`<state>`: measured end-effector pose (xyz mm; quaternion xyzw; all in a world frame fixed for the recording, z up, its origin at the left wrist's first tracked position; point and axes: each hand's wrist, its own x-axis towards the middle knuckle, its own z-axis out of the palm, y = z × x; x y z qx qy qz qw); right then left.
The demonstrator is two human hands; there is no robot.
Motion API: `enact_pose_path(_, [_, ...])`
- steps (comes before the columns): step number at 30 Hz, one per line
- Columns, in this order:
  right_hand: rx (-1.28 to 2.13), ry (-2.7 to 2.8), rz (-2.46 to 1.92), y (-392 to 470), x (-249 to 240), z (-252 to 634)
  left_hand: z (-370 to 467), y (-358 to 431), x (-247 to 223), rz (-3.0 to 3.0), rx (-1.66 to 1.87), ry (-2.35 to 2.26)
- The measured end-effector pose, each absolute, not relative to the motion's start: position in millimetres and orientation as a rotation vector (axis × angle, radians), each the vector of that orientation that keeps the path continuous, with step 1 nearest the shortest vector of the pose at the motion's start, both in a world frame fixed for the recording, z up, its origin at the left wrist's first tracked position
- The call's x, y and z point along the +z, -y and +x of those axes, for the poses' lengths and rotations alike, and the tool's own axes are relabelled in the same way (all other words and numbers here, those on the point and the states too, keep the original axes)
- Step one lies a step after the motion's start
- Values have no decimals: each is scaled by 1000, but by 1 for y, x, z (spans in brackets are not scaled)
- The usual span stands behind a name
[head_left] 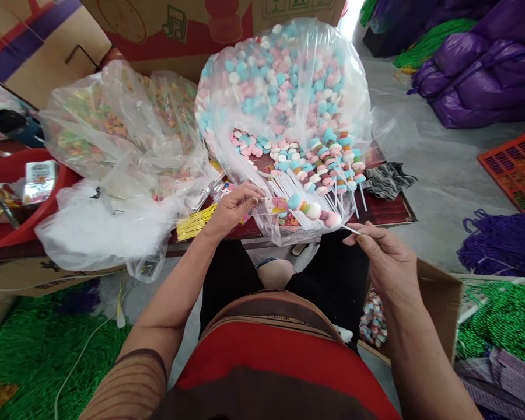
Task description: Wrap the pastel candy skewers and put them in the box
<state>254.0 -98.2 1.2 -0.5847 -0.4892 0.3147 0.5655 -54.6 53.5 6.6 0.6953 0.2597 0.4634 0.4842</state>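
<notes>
Red-and-brown clothing [266, 350] lies nearest me; beyond, the left hand [236, 207] pinches the tagged end of a candy skewer [314, 210], the right hand [389, 256] its stick [350, 230], by the table's near edge [394, 214], where uneven pulling could shed sweets [294, 202].

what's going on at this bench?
A seated person is holding a candy stick out in both hands. The right hand grips its bare white end; the left hand pinches a small printed tag at the other end. Blue, white and pink sweets are among the pieces threaded on it. Beyond it, several other loaded sticks lie near bare white sticks, in front of a big clear bag of sweets.
</notes>
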Motion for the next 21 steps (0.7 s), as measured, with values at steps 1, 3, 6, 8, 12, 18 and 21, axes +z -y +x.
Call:
enact_pose_path(1, [752,1134,-1359,98,0,254,-54,-53,7,1696,1130,-633])
enact_pose_path(3, [781,1101,-1331,98,-3,255,-54,-53,7,1700,1132,-634])
enact_pose_path(6, [814,1060,-1313,98,-6,254,-53,-52,7,1694,1121,-645])
enact_pose_path(8, [816,1061,-1317,98,-7,255,-53,-52,8,1695,1108,-643])
enact_pose_path(12, [810,1124,-1331,100,-8,260,-54,-53,9,1732,1099,-609])
enact_pose_path(18, [762,1168,-1330,102,-4,268,-55,-54,8,1762,1084,-614])
enact_pose_path(21, [779,1131,-1324,101,-2,267,-55,-55,8,1761,1073,-616])
